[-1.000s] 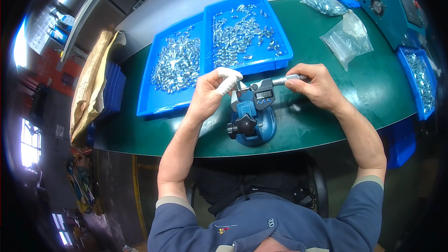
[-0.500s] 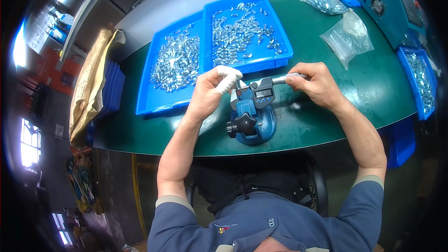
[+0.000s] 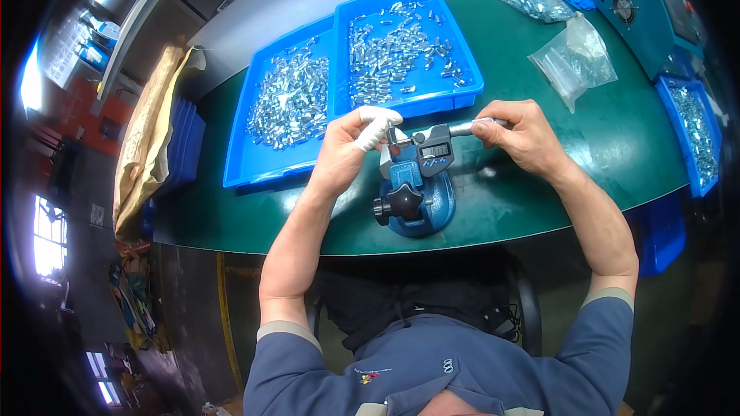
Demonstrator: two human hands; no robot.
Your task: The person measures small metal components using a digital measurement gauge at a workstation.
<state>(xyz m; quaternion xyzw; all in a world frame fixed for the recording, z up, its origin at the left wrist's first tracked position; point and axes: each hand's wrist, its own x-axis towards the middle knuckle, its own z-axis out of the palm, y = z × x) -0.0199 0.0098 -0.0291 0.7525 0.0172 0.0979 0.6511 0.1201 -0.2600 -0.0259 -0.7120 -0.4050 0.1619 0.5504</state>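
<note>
A digital micrometer (image 3: 436, 151) is clamped in a blue stand (image 3: 436, 206) with a black knob (image 3: 404, 202) at the front. My left hand (image 3: 353, 143), with white covers on thumb and forefinger, pinches a small shiny metal part (image 3: 391, 137) at the gap of the micrometer frame. My fingers hide most of that part, so I cannot tell whether both measuring faces touch it. On the other side, my right hand (image 3: 524, 139) has thumb and fingers closed round the micrometer's silver thimble (image 3: 462, 129).
Behind my hands, two blue trays, a left tray (image 3: 240, 173) and a right tray (image 3: 472, 69), hold many small metal parts. Clear plastic bags (image 3: 572, 62) lie at the back right. A teal machine (image 3: 634, 15) and a smaller blue tray (image 3: 712, 177) stand at the right edge.
Both hands keep their grips, with only a slight shift of the left fingers at the micrometer's gap. The digits on its display, visible before, are now hard to see.
</note>
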